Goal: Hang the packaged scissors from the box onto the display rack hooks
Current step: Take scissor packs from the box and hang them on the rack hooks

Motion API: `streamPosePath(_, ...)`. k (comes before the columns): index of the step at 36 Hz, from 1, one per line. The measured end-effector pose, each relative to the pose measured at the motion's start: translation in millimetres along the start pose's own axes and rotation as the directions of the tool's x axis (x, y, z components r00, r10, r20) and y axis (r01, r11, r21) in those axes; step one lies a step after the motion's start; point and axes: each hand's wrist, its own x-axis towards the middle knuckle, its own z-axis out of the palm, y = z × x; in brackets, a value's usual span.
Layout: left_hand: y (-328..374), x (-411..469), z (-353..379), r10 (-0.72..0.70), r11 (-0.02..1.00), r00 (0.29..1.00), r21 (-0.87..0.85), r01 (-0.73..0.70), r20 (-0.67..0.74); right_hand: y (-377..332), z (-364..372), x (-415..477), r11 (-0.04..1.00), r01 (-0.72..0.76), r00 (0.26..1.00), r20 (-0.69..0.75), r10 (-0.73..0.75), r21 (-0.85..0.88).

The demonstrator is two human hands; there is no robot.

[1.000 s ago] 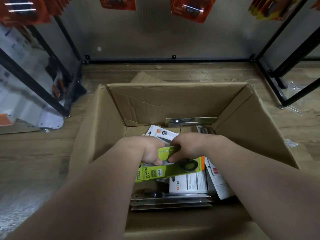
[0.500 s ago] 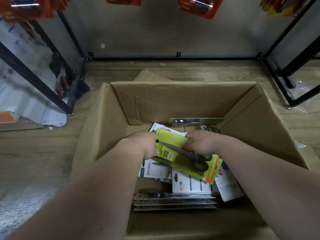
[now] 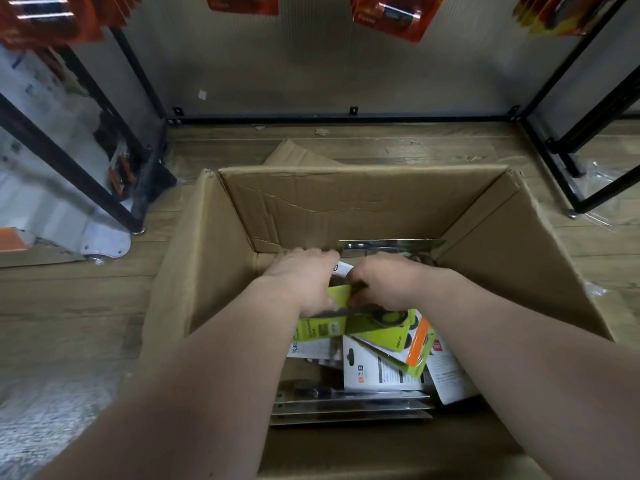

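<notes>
Currently left hand is gripping the left end of a green scissors pack, curling over its far edge. Right hand is pinching the same pack just to the right, with its fingertips tucked under, so the exact contact is partly hidden. The pack is sitting tilted, low inside the cardboard box, touching the pile and not yet lifted clear. Under it are lying a green-and-orange pack and white packs, with silver packs stacked at the near wall. Another silver pack is leaning at the far wall. A white card corner is poking up between the hands. The step, as I'm reading it, is picking one pack out of the box. The next move is calling for lifting it clear without dragging neighbours, finding the hang hole, then raising it to the display rack beyond the box. Orange packs are hanging there at the top edge, hooks out of view.
</notes>
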Motion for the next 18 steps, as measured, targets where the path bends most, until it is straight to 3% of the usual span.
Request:
streamPosePath(3, 1, 1, 5, 0.011, 0.997, 0.988, -0.074, 0.0, 0.156, -7, -3, 2, 0.999, 0.026, 0.999, -0.039, -0.025, 0.026)
streamPosePath(6, -2, -1, 4, 0.007, 0.992, 0.983, -0.121, 0.016, 0.182, -7, -4, 1, 0.997, 0.023, 0.998, -0.067, -0.018, 0.079)
streamPosePath(12, -5, -1, 0, -0.067, 0.993, 0.994, -0.091, 0.075, 0.087, -6, -7, -4, 0.991, -0.006, 0.998, -0.056, 0.013, 0.132)
streamPosePath(15, -7, -5, -3, -0.115, 0.992, 0.993, -0.045, 0.115, 0.006, -3, -6, -6, 0.98, -0.069, 0.998, 0.003, 0.07, 0.187)
streamPosePath(18, -8, -6, -5, -0.203, 0.973, 0.979, -0.115, 0.201, -0.001, 1, -6, -11, 0.965, -0.146, 0.987, 0.092, 0.128, 0.22)
